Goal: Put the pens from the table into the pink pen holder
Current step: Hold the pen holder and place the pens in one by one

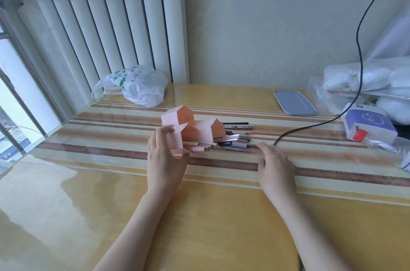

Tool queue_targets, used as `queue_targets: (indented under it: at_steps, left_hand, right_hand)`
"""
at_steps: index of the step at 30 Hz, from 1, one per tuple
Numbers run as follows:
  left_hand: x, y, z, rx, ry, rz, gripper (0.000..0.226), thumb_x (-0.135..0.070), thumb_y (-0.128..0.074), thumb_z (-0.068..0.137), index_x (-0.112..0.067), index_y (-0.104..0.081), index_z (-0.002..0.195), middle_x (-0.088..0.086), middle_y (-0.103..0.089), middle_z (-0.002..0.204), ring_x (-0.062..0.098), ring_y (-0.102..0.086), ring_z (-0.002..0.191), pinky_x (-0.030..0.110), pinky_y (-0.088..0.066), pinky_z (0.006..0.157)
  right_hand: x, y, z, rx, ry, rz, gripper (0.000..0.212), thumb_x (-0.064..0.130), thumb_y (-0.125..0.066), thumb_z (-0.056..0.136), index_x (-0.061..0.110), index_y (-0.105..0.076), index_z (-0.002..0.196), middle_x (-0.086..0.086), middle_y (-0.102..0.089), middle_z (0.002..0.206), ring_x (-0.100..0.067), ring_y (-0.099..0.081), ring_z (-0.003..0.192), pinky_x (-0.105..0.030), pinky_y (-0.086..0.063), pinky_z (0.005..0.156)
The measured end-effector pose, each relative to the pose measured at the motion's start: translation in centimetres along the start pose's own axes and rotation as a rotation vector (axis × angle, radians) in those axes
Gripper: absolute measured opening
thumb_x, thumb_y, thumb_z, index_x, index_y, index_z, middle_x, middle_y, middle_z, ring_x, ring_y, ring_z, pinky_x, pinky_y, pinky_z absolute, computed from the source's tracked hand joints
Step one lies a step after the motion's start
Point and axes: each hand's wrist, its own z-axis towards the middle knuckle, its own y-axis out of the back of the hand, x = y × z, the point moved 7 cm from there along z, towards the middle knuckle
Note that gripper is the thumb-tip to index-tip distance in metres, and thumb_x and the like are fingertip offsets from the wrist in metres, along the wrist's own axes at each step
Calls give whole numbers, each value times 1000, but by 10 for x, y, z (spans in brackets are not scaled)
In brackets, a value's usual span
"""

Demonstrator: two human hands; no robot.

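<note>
Yellow table: left hand grips pink pen holder; right hand open beside pens.

Pink pen holder: paper-like, w/ several angular, house-shaped compartments, pale pink outside & darker orange-pink on inner faces, standing upright mid-table on the striped runner. Pens: a loose pile lying flat just right of the holder & touching its near right side, mostly pointing left-right, w/ pink, grey, black & purplish barrels overlapping each other. A few pink ones at the near left end of the pile stick out in front of the holder's base; none visible inside the compartments.
</note>
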Motion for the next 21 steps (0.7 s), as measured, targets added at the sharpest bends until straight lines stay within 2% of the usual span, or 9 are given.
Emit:
queue_targets:
  at_steps: [2,7,10,14,18,21]
  left_hand:
    - [2,1,1,-19,26,-24,58,2,-70,65,-17,-44,113,-9,-45,109,19,-43,111,26,-32,86]
    - [6,3,1,-20,49,-28,60,2,-72,63,-16,-43,113,-9,-44,108,17,-43,109,23,-29,82]
    - [6,2,2,-12,56,-31,61,2,-72,62,-16,-43,113,-9,-44,109,17,-42,109,23,-29,82]
    - [7,2,1,-21,60,-36,60,1,-72,63,-15,-43,113,-9,-44,108,15,-41,109,21,-27,82]
    - [8,2,2,-20,63,-38,59,0,-73,64,-16,-43,113,-9,-44,108,13,-40,108,19,-26,82]
    - [8,2,2,-20,60,-35,59,-1,-73,65,-16,-43,113,-9,-45,109,14,-41,109,21,-27,83]
  right_hand:
    - [0,-4,-1,31,5,-41,40,5,-46,92,19,-53,129,3,-56,134,-18,-41,131,-42,-30,104]
    - [2,4,0,-24,-14,-83,24,17,-54,91,21,-62,114,1,-67,111,-23,-50,114,-39,-34,92]
    - [3,2,-1,-25,8,-89,20,22,-53,92,21,-61,110,2,-65,111,-23,-50,111,-39,-34,90]
    - [6,3,-2,-56,36,-83,8,25,-59,89,21,-56,96,4,-63,96,-23,-52,102,-37,-32,85]
    - [8,-1,-2,-39,38,-112,16,31,-58,89,22,-61,102,4,-63,104,-22,-52,106,-39,-34,89]
    - [10,1,-2,-73,68,-87,6,22,-62,87,20,-65,92,3,-64,99,-23,-53,99,-38,-34,86]
